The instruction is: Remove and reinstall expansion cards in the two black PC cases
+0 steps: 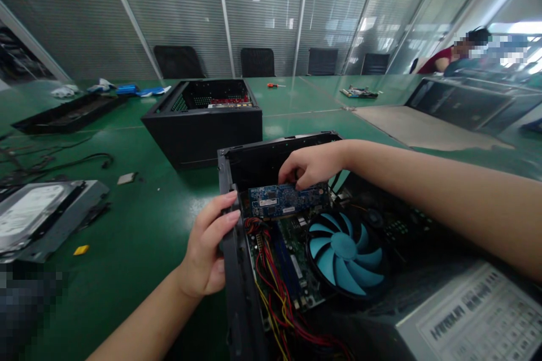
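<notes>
Gripping the upper edge of a blue circuit card (288, 201), a person's right hand (311, 166) reaches deep into an open computer case (237, 293), where the card stands near the far left corner. Thumb and fingers are closed on the card; the left hand (207, 245), apart from the right, is clamped on the case's left wall, a sensible brace while the other works. (Whether the card's lower edge sits fully in a slot cannot be told from this angle.) Good handling here would likely mean force kept straight along the card's plane and spread over its edge, with no rocking toward either end, and fingertips kept off the components on its face.

Just beside the card, toward the near edge of the case, lie a bundle of coloured wires (271, 282) and a fan with teal blades (344, 245); both deserve clearance from knuckles and wrist. A labelled metal box (470, 316) fills the near right corner.

Beyond, on the green table (169, 231), a second case (207, 141) stands past the far left corner of the first. A screwdriver (273, 85) lies near the table's far edge, a drive (31, 211) near its left edge. At far right, a co-worker (438, 62) leans over the table.
</notes>
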`<state>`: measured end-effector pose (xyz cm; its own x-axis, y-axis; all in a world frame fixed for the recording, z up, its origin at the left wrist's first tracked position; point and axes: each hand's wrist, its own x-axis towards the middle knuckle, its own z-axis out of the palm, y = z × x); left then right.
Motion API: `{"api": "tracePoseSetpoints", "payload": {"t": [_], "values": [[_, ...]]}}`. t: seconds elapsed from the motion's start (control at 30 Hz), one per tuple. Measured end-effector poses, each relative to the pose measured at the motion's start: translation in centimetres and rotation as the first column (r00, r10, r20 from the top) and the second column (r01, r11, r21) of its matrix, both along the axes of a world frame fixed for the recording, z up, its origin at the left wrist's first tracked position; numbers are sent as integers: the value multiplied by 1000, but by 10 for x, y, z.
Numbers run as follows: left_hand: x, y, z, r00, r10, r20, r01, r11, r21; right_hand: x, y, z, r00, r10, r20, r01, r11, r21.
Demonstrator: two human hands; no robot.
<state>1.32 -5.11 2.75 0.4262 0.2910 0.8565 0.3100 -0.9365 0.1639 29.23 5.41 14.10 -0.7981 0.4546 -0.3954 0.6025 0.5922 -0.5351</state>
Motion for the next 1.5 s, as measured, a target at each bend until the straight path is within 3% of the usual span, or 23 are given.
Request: {"api": "tracePoseSetpoints", "payload": {"t": [0.33, 0.5, 0.57, 0.7, 0.83, 1.1, 1.3, 1.5], "values": [[4, -4, -2, 998, 50, 29, -50, 999, -18, 0, 0, -2, 999, 27, 21, -29, 998, 52], [3, -2, 1, 1000, -1, 7, 1, 1000, -13, -1, -7, 4, 999, 38, -9, -36, 979, 201], [2, -2, 1, 1000, -7, 0, 7, 1000, -8, -1, -9, 7, 999, 48, 0, -45, 945, 323], [2, -2, 1, 1000, 17, 11, -17, 1000, -8, 0, -12, 11, 996, 68, 66, -93, 822, 562], [2, -2, 1, 1000, -5, -1, 5, 1000, -11, -2, -15, 15, 988, -31, 149, -79, 736, 673], [1, -1, 2, 1000, -1, -13, 1, 1000, -6, -8, -18, 13, 938, -127, 322, -164, 655, 737], [2, 0, 1, 1000, 27, 4, -27, 1000, -3, -15, -22, 10, 898, -226, 377, -156, 637, 754], [2, -1, 0, 999, 33, 7, -33, 999, -3, -24, -25, 5, 901, -209, 380, -166, 644, 747]]}}
